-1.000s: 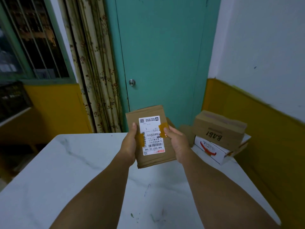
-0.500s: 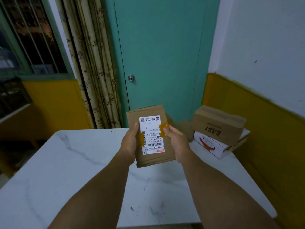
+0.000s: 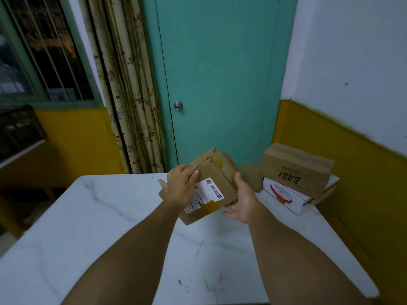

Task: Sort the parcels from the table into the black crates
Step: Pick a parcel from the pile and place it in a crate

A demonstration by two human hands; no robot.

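Brown cardboard, taped in amber, fills both hands: the parcel is held above the marble table, tilted so its white label faces up, presumably so the address can be read for sorting. The left hand curls over its upper left edge; the right hand cups the lower right corner with fingers beneath. Two more boxes wait stacked by the wall (a black crate sits far left, dim).

The left hand covers part of the shipping label on the tilted parcel; its print is unreadably small.
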